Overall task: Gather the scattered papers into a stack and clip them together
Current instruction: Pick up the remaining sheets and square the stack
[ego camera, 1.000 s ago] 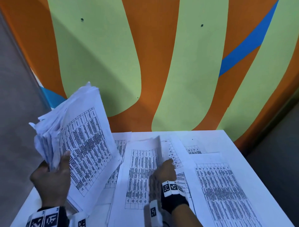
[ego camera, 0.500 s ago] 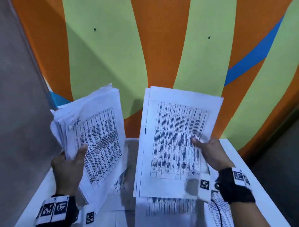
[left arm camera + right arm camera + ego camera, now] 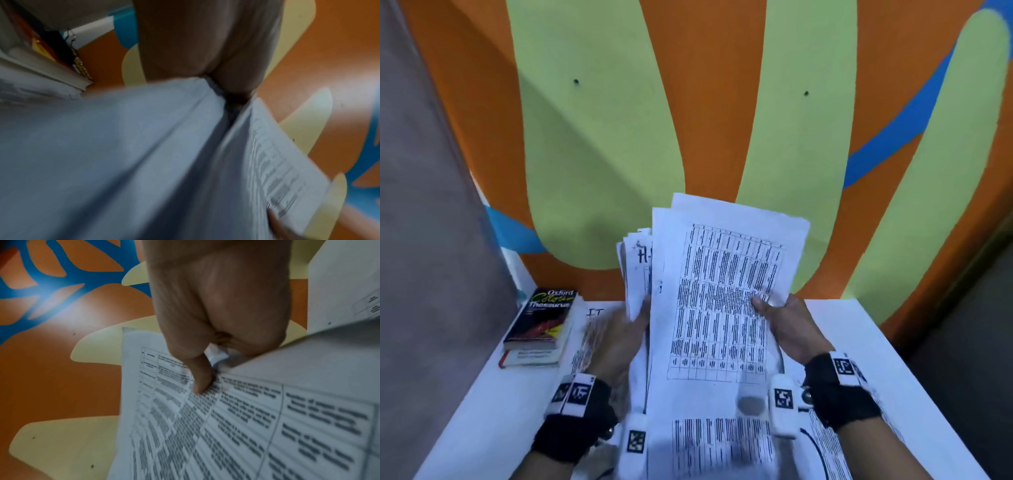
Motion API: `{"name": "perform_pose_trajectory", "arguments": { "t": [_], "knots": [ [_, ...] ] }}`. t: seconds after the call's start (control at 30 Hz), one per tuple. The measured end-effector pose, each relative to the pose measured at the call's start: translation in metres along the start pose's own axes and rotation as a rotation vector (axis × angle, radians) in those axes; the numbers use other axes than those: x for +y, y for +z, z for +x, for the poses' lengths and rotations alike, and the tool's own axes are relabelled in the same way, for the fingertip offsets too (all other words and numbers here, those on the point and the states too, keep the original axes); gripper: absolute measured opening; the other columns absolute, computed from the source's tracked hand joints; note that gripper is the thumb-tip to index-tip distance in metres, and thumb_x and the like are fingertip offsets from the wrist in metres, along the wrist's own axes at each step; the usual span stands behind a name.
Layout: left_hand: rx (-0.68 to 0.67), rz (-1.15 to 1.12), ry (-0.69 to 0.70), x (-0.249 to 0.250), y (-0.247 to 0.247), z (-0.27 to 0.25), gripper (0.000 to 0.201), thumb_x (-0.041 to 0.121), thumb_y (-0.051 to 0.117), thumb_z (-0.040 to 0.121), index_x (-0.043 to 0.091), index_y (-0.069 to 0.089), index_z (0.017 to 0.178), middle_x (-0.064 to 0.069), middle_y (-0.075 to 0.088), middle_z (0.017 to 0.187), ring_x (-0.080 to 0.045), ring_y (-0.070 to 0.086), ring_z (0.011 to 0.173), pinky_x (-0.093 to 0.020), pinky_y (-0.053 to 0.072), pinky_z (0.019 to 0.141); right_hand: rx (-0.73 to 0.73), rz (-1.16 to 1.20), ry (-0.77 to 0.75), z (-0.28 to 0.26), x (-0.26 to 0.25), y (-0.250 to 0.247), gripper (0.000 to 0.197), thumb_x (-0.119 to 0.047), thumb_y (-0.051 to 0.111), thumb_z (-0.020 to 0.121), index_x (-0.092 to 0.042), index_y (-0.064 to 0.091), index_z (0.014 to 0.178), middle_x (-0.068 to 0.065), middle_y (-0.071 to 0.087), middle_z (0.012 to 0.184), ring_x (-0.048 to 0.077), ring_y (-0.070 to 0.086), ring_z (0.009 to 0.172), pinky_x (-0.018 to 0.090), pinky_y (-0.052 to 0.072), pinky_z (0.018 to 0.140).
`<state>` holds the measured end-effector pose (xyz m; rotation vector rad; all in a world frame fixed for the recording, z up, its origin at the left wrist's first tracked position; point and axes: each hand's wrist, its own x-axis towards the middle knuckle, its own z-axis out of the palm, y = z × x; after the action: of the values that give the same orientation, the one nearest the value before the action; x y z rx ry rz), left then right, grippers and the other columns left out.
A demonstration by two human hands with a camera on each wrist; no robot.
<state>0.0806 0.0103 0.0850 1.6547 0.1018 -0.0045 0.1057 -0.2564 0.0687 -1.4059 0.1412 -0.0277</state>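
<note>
My left hand [image 3: 631, 329] grips a thick bundle of printed papers [image 3: 637, 274] upright above the table, its sheets fanned at the top. My right hand [image 3: 774, 311] holds a few table-printed sheets [image 3: 722, 301] by their right edge, thumb on the front, laid against the front of the bundle. In the right wrist view the thumb [image 3: 200, 378] presses on the printed sheet [image 3: 236, 426]. The left wrist view shows blurred paper [image 3: 123, 154] under my left hand [image 3: 205, 48]. More printed sheets [image 3: 722, 442] lie on the white table [image 3: 500, 411]. No clip shows clearly.
A dark Oxford thesaurus [image 3: 541, 322] lies on another book at the table's far left corner. An orange, green and blue painted wall [image 3: 722, 120] stands right behind the table. Grey floor drops away on both sides. A black cable [image 3: 815, 445] runs under my right wrist.
My right hand lifted sheets off the table and brought them left. The left hand moved its bundle right, so both sets of papers now meet in the middle.
</note>
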Motion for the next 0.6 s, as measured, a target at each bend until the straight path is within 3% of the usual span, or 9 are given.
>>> {"name": "perform_pose_trajectory", "arguments": {
  "t": [0.03,0.07,0.13,0.17,0.23,0.3,0.43,0.5,0.6],
  "knots": [
    [0.007,-0.021,-0.029,0.0,0.004,-0.002,0.098,0.081,0.041,0.074,-0.007,0.058,0.116,-0.027,0.063,0.111,-0.042,0.058,0.11,-0.051,0.043,0.097,0.055,0.008,-0.016,0.001,0.001,0.002,0.036,-0.014,0.074,0.08,-0.013,0.064,0.115,-0.004,0.068,0.081,0.009,0.062,0.076,0.022,0.046,0.072],
    [0.012,-0.037,0.012,0.004,0.008,-0.005,0.099,0.087,0.04,0.067,-0.001,0.064,0.104,-0.013,0.073,0.098,-0.026,0.067,0.096,-0.039,0.051,0.091,0.106,0.031,-0.052,0.0,0.0,0.004,0.035,-0.008,0.069,0.084,-0.014,0.061,0.118,-0.011,0.069,0.072,-0.001,0.063,0.065,0.015,0.047,0.066],
    [0.034,0.052,0.135,0.011,0.018,-0.013,0.053,0.073,0.061,0.068,0.021,0.062,0.074,0.009,0.065,0.061,-0.007,0.064,0.064,-0.029,0.054,0.07,0.202,0.024,-0.159,-0.004,-0.003,0.012,0.038,-0.007,0.068,0.085,-0.012,0.057,0.121,-0.009,0.073,0.093,-0.001,0.065,0.08,0.013,0.048,0.074],
    [0.044,0.086,0.172,0.007,0.019,-0.011,0.036,0.06,0.073,0.067,0.026,0.062,0.071,0.013,0.066,0.061,-0.009,0.066,0.066,-0.029,0.053,0.069,0.235,-0.017,-0.223,-0.008,-0.008,0.016,0.036,-0.008,0.069,0.085,-0.011,0.058,0.119,-0.009,0.069,0.105,0.002,0.064,0.092,0.011,0.047,0.078],
    [0.077,0.078,0.229,0.004,0.021,-0.007,0.022,0.04,0.082,0.068,0.026,0.068,0.076,0.011,0.073,0.071,-0.011,0.071,0.075,-0.029,0.055,0.067,0.256,-0.035,-0.336,-0.012,-0.018,0.022,0.029,-0.006,0.068,0.084,-0.017,0.058,0.109,-0.021,0.067,0.095,-0.002,0.062,0.09,0.008,0.048,0.075],
    [0.132,0.056,0.279,0.009,0.017,-0.001,0.024,0.035,0.082,0.07,0.018,0.068,0.08,0.001,0.073,0.078,-0.017,0.07,0.075,-0.031,0.055,0.071,0.237,-0.015,-0.433,-0.016,-0.031,0.025,0.028,-0.003,0.069,0.083,-0.016,0.054,0.103,-0.023,0.064,0.081,-0.001,0.063,0.084,0.019,0.049,0.083],
    [0.068,0.062,0.276,0.016,0.012,0.006,0.024,0.026,0.083,0.069,0.011,0.068,0.08,0.008,0.071,0.074,-0.009,0.066,0.066,-0.026,0.049,0.068,0.128,-0.067,-0.542,-0.021,-0.04,0.02,0.056,0.003,0.069,0.082,-0.001,0.043,0.132,0.006,0.063,0.122,0.006,0.063,0.11,0.014,0.05,0.087],
    [0.024,0.131,0.26,0.007,0.014,0.005,0.04,0.033,0.086,0.065,0.007,0.067,0.09,0.004,0.072,0.079,-0.011,0.065,0.067,-0.025,0.05,0.066,0.047,-0.084,-0.485,-0.025,-0.033,0.016,0.067,0.009,0.069,0.078,-0.005,0.037,0.136,0.007,0.06,0.127,0.005,0.061,0.113,0.015,0.052,0.083],
    [0.052,0.068,0.22,-0.013,0.027,-0.003,0.05,0.019,0.083,0.069,0.021,0.059,0.112,0.008,0.072,0.09,-0.006,0.069,0.08,-0.021,0.054,0.067,0.017,-0.114,-0.377,-0.028,-0.007,0.004,0.076,0.014,0.069,0.076,-0.009,0.033,0.139,0.008,0.057,0.132,0.009,0.058,0.119,0.022,0.053,0.09]
  ]
}}
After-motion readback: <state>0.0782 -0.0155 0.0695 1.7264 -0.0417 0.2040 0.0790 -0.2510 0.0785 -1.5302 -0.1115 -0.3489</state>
